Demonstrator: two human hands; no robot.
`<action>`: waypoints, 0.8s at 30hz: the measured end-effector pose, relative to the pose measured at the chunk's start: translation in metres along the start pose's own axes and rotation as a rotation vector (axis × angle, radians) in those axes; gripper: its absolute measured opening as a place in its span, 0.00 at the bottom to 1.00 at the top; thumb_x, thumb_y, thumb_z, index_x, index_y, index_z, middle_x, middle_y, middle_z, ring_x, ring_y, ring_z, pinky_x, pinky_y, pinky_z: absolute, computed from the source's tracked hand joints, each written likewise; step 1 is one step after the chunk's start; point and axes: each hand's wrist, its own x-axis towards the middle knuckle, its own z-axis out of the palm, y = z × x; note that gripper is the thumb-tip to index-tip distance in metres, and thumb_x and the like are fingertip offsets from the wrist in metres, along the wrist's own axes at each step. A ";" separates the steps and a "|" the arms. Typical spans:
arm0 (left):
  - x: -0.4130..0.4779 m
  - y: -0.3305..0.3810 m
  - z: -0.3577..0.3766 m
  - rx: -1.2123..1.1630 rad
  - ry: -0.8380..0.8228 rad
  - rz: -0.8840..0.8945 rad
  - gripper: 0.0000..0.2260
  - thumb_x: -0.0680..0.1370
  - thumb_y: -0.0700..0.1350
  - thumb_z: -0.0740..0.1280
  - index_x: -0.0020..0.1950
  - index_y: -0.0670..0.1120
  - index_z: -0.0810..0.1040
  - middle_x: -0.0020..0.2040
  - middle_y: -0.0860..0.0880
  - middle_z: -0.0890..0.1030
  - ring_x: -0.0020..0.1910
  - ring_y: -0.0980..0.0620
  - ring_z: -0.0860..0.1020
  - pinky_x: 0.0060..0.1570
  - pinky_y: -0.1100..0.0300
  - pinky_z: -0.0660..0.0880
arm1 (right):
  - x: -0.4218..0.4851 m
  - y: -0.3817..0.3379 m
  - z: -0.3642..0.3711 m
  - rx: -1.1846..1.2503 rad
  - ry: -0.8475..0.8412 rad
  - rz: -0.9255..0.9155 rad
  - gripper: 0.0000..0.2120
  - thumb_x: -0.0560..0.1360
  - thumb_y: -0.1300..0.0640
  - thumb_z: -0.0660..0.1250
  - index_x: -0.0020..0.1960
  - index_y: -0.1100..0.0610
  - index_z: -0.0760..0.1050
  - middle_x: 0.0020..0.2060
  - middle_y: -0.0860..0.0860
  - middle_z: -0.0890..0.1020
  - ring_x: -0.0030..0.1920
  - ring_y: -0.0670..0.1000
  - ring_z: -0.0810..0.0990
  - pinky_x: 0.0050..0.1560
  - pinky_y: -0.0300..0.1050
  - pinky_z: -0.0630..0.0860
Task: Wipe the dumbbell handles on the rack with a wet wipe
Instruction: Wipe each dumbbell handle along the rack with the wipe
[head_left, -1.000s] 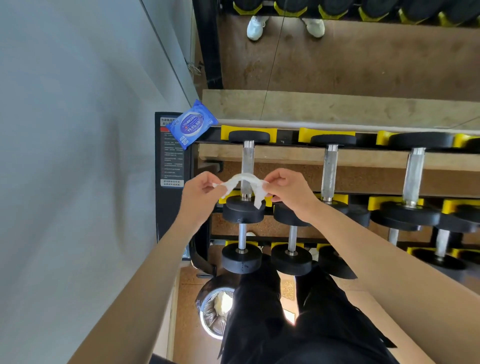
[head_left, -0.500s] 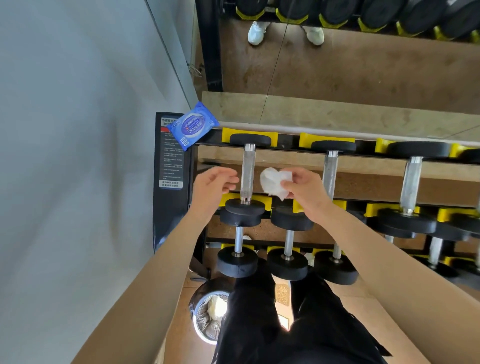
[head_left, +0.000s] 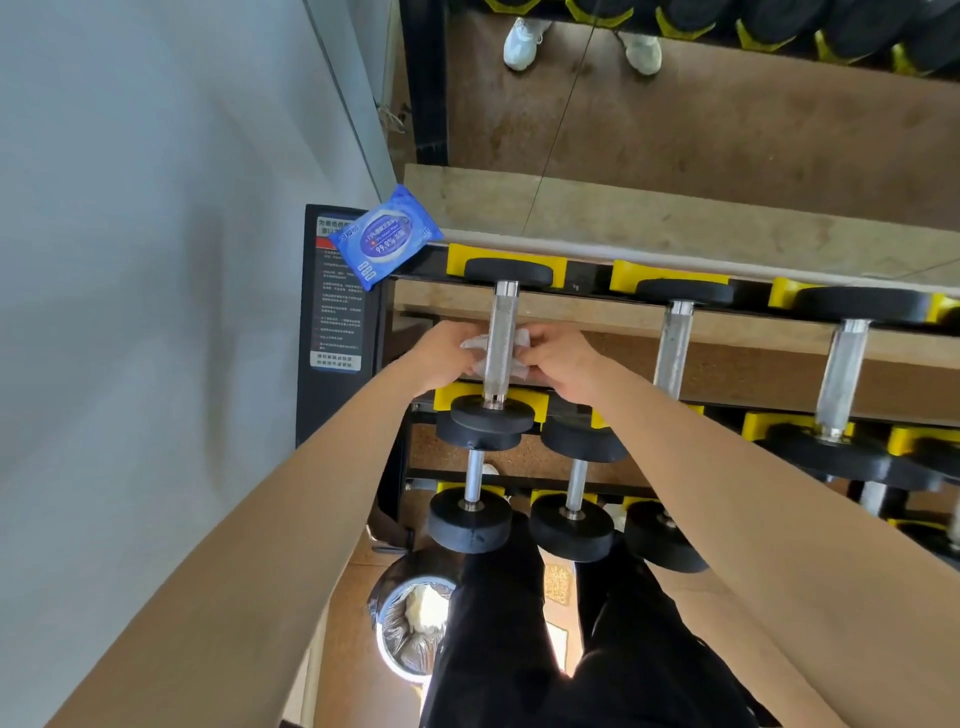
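Left hand (head_left: 441, 356) and right hand (head_left: 563, 364) are each pinching one end of the wet wipe (head_left: 521, 340), slinging it under the dumbbell handle (head_left: 503, 327) at the top-left corner of the rack (head_left: 587, 280), probably for shoeshine-style scrubbing.

We have a single view: our head-worn wide-angle camera looks steeply down, from close above, onto the left end of the dumbbell rack (head_left: 587, 283), our legs (head_left: 493, 649) just before it.
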 end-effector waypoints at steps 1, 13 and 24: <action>-0.003 -0.004 -0.004 0.025 0.014 -0.007 0.07 0.82 0.40 0.65 0.57 0.41 0.82 0.50 0.42 0.84 0.51 0.42 0.82 0.54 0.50 0.78 | 0.000 0.000 -0.001 -0.075 0.044 -0.036 0.11 0.74 0.70 0.70 0.51 0.56 0.81 0.52 0.59 0.84 0.53 0.58 0.84 0.53 0.53 0.83; -0.044 -0.038 0.002 0.380 0.277 0.007 0.07 0.77 0.48 0.74 0.53 0.50 0.87 0.46 0.51 0.86 0.45 0.51 0.82 0.50 0.53 0.79 | -0.018 0.005 0.007 -0.877 0.004 -0.228 0.03 0.75 0.62 0.72 0.48 0.57 0.84 0.45 0.53 0.84 0.46 0.52 0.81 0.48 0.43 0.77; -0.044 -0.017 -0.013 0.218 0.050 -0.070 0.07 0.73 0.48 0.77 0.50 0.48 0.88 0.43 0.52 0.85 0.45 0.56 0.80 0.43 0.61 0.74 | -0.030 0.004 0.013 -0.848 0.002 -0.148 0.04 0.73 0.65 0.72 0.45 0.61 0.85 0.42 0.57 0.85 0.44 0.54 0.83 0.44 0.46 0.80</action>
